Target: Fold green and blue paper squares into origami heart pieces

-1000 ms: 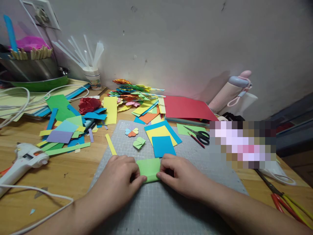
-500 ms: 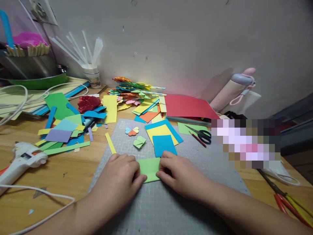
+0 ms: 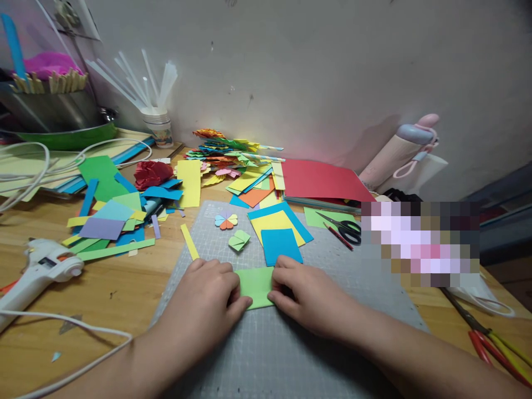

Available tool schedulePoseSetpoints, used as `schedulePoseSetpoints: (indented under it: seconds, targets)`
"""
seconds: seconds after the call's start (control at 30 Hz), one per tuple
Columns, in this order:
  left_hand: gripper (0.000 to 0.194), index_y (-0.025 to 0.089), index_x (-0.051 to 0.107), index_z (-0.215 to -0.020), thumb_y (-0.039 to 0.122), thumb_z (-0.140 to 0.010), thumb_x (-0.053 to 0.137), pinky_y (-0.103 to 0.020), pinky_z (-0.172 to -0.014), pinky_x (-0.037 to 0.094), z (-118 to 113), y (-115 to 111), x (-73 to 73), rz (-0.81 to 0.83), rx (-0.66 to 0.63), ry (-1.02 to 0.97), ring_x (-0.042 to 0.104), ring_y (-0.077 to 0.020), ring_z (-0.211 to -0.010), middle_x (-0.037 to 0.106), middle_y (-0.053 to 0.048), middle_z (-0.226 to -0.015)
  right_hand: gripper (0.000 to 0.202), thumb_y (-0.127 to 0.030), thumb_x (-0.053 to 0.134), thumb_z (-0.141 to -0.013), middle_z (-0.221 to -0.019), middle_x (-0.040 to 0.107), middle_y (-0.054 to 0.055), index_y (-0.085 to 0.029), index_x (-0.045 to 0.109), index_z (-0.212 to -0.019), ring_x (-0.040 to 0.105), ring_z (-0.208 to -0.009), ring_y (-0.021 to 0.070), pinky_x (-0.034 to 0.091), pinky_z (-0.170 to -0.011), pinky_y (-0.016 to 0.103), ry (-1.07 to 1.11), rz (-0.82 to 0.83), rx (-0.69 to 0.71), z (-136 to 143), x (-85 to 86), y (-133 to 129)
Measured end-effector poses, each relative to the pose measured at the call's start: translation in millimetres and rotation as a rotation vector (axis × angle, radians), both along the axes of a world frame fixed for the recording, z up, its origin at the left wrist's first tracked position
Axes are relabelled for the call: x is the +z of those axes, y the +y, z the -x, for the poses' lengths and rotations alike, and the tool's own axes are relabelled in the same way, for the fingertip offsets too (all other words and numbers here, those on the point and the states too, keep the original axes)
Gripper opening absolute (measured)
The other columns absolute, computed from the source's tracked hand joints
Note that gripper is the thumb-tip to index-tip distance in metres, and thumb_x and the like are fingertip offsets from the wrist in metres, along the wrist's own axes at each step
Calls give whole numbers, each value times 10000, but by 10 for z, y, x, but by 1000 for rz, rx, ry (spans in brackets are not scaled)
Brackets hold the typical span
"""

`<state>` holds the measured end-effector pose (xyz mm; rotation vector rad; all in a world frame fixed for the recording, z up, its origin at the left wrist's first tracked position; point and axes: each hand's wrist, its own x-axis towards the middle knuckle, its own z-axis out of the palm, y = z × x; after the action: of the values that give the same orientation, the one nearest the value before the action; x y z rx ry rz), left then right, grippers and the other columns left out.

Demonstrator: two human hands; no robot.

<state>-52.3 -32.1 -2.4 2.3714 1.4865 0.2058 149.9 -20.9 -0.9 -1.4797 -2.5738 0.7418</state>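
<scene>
Flattened along its near fold — the green paper (image 3: pixel 255 285) runs long-axis left-right, ends pinched in both hands (image 3: pixel 210 293) (image 3: pixel 305 293).

The single view looks from the person's head, above the near side of the table (image 3: pixel 120 282), facing forward and down; it is close to the left hand (image 3: pixel 211 291) and right hand (image 3: pixel 301 291), which lie just below its middle; the cutting mat (image 3: pixel 253 354) stretches away centrally; the grey wall (image 3: pixel 299 72) farther off fills the top.
</scene>
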Motion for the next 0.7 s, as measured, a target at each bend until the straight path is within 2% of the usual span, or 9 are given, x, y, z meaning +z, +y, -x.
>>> schedulePoseSetpoints:
  seconds: [0.3, 0.5, 0.63, 0.7]
  targets:
    - [227, 194, 596, -615, 345, -784, 607, -356, -695, 304, -6, 12, 18, 20, 1, 8, 535, -217, -733, 612, -8, -683, 131, -171, 552, -829, -807, 504, 8, -170, 523, -701, 468, -659, 115, 290, -561, 242, -32, 0, 29, 21, 31, -1]
    - [224, 189, 558, -656, 364, -779, 625, -352, -691, 295, 21, -4, 3, -9, -1, 28, 513, -205, -708, 597, 0, -701, 143, -173, 554, -824, -799, 509, 4, -171, 507, -689, 476, -652, 111, 303, -569, 243, 10, -9, 21, -14, -16, 6]
    - [43, 213, 596, -816, 248, -839, 586, -329, -712, 291, 55, 21, 26, -15, -137, -54, 523, -189, -786, 601, 6, -820, 151, -175, 568, -809, -787, 509, -3, -174, 499, -675, 473, -641, 109, 306, -564, 243, 19, 5, 16, -24, -26, 15]
    - [129, 285, 634, -927, 202, -881, 546, -319, -713, 279, 75, 38, 41, -22, -264, -63, 523, -180, -812, 593, 15, -837, 144, -177, 568, -811, -788, 511, -4, -176, 504, -682, 475, -639, 110, 308, -562, 244, 23, 12, 15, -20, -14, 19]
